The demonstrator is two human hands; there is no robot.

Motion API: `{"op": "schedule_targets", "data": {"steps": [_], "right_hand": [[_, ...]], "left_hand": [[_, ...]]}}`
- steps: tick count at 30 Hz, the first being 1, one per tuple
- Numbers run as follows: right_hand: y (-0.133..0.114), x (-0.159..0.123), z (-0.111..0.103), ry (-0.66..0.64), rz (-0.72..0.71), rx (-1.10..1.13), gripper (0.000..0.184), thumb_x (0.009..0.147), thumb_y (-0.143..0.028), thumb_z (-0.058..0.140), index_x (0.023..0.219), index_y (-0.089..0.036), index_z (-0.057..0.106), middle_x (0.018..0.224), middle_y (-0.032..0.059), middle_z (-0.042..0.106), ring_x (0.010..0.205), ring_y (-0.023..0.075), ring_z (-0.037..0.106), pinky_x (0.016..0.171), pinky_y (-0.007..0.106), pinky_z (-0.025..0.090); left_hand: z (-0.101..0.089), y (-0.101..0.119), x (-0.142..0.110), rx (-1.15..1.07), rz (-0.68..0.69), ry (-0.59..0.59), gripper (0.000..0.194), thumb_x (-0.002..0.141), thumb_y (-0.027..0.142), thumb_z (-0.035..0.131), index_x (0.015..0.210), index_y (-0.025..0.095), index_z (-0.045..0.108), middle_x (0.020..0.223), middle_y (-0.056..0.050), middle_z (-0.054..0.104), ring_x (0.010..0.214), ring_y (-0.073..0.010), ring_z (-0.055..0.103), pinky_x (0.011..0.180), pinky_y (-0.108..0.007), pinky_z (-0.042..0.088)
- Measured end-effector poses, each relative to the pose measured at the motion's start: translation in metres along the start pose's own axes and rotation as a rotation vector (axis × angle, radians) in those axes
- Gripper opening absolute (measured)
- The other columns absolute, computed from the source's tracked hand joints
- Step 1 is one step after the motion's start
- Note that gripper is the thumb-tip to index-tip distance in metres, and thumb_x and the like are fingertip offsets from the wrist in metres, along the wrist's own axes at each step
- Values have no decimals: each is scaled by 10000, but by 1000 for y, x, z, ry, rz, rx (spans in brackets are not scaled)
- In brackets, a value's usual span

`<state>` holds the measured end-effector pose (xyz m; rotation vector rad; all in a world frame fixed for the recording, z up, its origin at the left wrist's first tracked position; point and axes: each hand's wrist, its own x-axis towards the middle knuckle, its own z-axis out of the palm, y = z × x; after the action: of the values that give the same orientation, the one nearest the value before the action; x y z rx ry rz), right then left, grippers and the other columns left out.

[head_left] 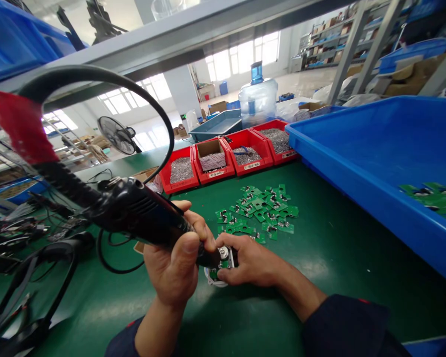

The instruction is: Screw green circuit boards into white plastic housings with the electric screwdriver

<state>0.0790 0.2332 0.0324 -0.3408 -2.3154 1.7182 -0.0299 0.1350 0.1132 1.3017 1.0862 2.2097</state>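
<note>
My left hand is wrapped round a black electric screwdriver, which tilts down to the right. Its nose reaches a small white housing that has a round metal part and a green board inside. Fingers and thumb of my right hand grip that housing from the right, just above the table. The screwdriver's tip is hidden behind its dark nose. Beyond my hands lies a loose pile of green circuit boards with small black parts.
Red bins holding small metal parts line the back of the green table. A large blue tray with more boards stands at the right. A black cable loops above the screwdriver. Headband-like black straps and pliers lie left.
</note>
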Motion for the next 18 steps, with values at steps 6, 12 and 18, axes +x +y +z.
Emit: {"op": "schedule_targets", "data": {"steps": [6,12,18], "right_hand": [[-4,1,-1,-11,5,-7,292,694,-186,746,965,-211,639,717,-70,610,620,103,538,568,197,406],[-2,0,-1,4,-33,-38,337,721,-220,754,1043,-213,656,776,-56,625,663,113,543,616,212,412],[-3,-3,1,10,-17,-39,353,707,-180,739,1049,-211,657,721,-71,592,617,96,498,569,197,374]], "left_hand": [[6,-2,-3,23,-36,-45,323,837,319,778,1092,195,622,700,25,605,552,-116,598,518,-241,521],[8,-8,-8,63,-12,-70,324,842,298,774,1123,218,633,710,21,603,583,-121,594,545,-247,516],[-1,5,-3,90,-9,-4,377,853,361,750,1163,206,602,742,18,610,551,-120,605,526,-248,519]]}}
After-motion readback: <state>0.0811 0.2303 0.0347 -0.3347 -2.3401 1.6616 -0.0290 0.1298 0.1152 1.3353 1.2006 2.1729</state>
